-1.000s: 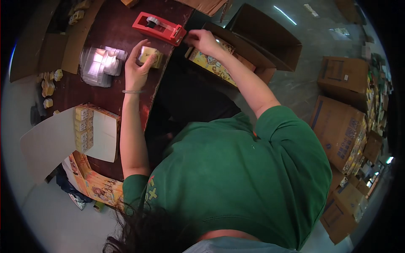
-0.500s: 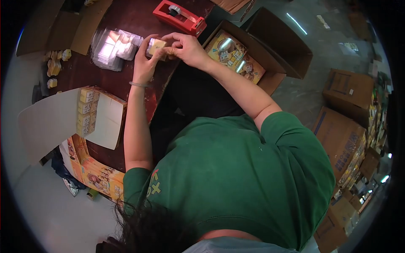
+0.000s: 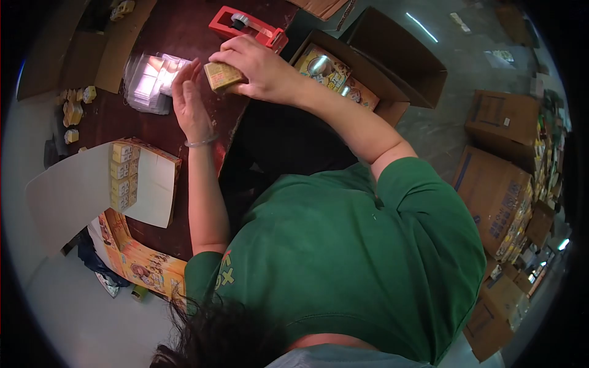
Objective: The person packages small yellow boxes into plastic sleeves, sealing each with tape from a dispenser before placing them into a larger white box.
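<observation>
My right hand (image 3: 261,70) grips a small yellow printed box (image 3: 222,76), fingers over its top and thumb beneath. My left hand (image 3: 191,109), with a bracelet at the wrist, is just left of the box. Its fingers are stretched out and hold nothing that I can see. Close beyond those fingertips lies a stack of shiny clear plastic sleeves (image 3: 146,89) on the dark red table (image 3: 162,122). A red tape dispenser (image 3: 248,27) stands behind my right hand.
An open white-lined carton (image 3: 150,190) holds a row of small yellow boxes (image 3: 124,175). More small yellow pieces (image 3: 72,113) lie at the table's left. On the right, an open brown carton (image 3: 392,110) contains printed orange boxes (image 3: 322,64). Large cartons (image 3: 491,196) are stacked farther right.
My left hand has come off the small box and moved left toward the plastic sleeves, its fingers straightening. My right hand now holds the box alone, turned to show a yellow printed face.
</observation>
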{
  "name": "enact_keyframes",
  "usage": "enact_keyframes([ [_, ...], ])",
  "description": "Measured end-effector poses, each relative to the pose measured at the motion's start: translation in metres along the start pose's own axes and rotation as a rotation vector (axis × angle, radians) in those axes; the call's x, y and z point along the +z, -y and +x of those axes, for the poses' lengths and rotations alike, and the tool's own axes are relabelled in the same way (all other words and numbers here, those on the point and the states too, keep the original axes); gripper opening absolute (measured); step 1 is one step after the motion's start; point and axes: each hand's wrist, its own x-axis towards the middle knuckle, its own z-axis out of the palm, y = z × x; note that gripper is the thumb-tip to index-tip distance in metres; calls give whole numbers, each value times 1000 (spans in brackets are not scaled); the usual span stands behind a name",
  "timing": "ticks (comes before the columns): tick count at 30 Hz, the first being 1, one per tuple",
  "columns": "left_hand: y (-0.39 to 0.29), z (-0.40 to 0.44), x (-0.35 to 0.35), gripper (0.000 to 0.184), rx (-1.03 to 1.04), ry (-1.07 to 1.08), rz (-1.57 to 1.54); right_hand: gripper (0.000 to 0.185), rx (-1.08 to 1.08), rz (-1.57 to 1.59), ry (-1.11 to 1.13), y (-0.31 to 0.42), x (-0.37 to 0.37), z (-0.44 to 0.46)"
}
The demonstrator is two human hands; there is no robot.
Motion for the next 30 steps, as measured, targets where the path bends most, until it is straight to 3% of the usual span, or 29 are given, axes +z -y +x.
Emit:
enact_keyframes([
  [1,-2,11,4,39,61,82,196,64,-68,-112,36,-12,11,-2],
  [4,14,28,1,52,-133,285,294,56,-87,-53,-37,-31,-1,-8],
  [5,18,28,1,52,-178,303,201,50,-21,-135,-139,-33,-26,-7],
  [7,20,39,13,49,-66,360,306,34,257,-301,-174,-71,-45,-14],
  [9,20,45,40,43,-45,439,345,26,346,-164,-34,-94,-39,-18],
  [11,26,50,44,41,-158,488,316,23,412,173,-31,-98,-39,-12],
  [15,25,44,45,38,-133,447,330,22,242,-120,-146,-75,-41,-19],
  [18,27,45,45,38,-71,451,379,15,448,10,-195,-45,-56,-30],
  [19,27,45,45,37,-91,447,362,13,555,229,-202,-42,-53,-37],
  [22,27,44,49,35,-72,435,316,15,895,432,-7,-98,-23,-70],
  [25,28,37,43,33,-80,345,353,16,823,721,-123,-66,-28,-76],
  [27,30,34,42,33,-51,295,329,16,633,938,-83,-42,-27,-71],
  [30,38,30,38,33,-107,257,227,16,576,788,-159,-14,-11,-51],
])
